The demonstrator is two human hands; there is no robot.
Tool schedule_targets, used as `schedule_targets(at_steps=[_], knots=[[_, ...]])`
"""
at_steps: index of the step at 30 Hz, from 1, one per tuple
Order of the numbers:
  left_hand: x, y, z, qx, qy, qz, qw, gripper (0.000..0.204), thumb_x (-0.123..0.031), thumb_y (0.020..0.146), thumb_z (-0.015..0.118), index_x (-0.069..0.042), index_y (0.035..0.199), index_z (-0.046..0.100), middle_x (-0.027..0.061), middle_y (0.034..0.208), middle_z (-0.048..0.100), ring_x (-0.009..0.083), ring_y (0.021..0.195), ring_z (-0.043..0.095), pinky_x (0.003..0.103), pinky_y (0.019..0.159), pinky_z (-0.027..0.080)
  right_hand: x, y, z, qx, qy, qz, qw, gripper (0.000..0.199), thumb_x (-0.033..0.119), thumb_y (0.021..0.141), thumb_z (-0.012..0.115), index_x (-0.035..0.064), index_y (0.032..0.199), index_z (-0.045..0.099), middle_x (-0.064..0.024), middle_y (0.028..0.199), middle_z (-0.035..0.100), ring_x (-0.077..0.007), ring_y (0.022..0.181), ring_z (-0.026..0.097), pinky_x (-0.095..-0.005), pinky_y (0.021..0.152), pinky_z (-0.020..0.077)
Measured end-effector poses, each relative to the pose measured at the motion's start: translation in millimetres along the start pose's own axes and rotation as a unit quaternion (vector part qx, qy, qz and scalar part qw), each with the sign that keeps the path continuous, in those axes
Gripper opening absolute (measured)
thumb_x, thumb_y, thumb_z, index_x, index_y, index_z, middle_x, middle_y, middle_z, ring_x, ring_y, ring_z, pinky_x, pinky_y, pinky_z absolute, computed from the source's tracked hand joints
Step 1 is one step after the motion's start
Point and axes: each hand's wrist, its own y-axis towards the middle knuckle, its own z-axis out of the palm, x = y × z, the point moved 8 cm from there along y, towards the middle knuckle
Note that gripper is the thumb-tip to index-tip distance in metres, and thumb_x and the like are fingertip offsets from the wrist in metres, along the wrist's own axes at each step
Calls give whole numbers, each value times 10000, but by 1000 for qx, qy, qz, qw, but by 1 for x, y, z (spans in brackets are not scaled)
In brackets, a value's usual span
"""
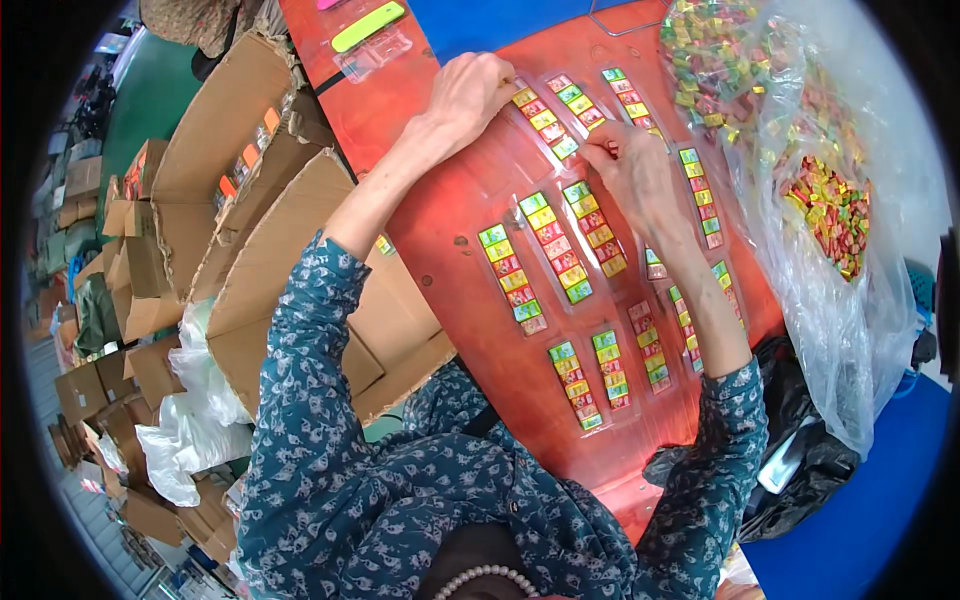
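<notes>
Nearest, on the red table (pixel 615 480), rows of small wrapped pieces (pixel 575 386) fill clear trays; the right forearm hides some. Past the table's middle, the right hand (pixel 632 170) has thumb and fingertips together; I cannot tell if they grip anything. Farther, near its left edge, the left hand (pixel 468 97) curls, fingertips hidden, grip unclear. At its far right, a clear bag (pixel 850 370) blurs its contents.

Left forearm (pixel 385 190) and right forearm (pixel 708 300) are both bare and slant inward as they reach forward. Left hand (pixel 465 98) is the one further out, back facing up, fingers (pixel 501 76) bent and aimed rightish, tips kinda hard to make out. Right hand (pixel 637 178) sits a bit closer in, fingers curled toward the thumb, pointing left. They're not touching.
</notes>
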Motion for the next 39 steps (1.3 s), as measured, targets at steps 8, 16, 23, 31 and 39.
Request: schedule_targets(at_steps=[8,16,23,31,39], knots=[[-3,9,-3,-1,21,-5,1000,195,-119,732,568,17,856,633,178,779,594,328,750,572,394,677,441,3,0,9,56,-108,-83,989,74,90,727,611,22,755,621,-170,737,596,-312,685,581,-371,605,452],[-9,10,-4,-22,-45,17,999,159,-84,710,557,-2,811,649,209,736,595,352,731,582,420,646,454,-3,-3,6,17,-88,-112,990,50,48,723,602,1,738,600,-193,711,586,-332,674,583,-377,594,455],[-14,12,1,-9,-15,8,1000,191,-111,719,555,-10,856,643,173,804,599,320,760,574,395,681,439,-17,5,5,64,-64,-11,996,56,-4,738,523,-23,771,564,-222,698,569,-367,684,576,-392,578,445],[-17,12,10,3,3,14,1000,191,-122,724,550,-15,851,644,174,787,591,331,751,565,399,672,436,-31,10,10,60,-32,0,998,61,-23,696,489,-46,700,546,-262,703,560,-404,711,565,-439,632,441],[-20,13,17,12,-10,-19,1000,204,-114,726,536,25,836,637,195,774,614,340,743,589,384,672,456,-25,3,-4,8,-39,13,999,54,-6,712,509,-52,717,537,-270,731,562,-406,716,567,-439,630,445]])
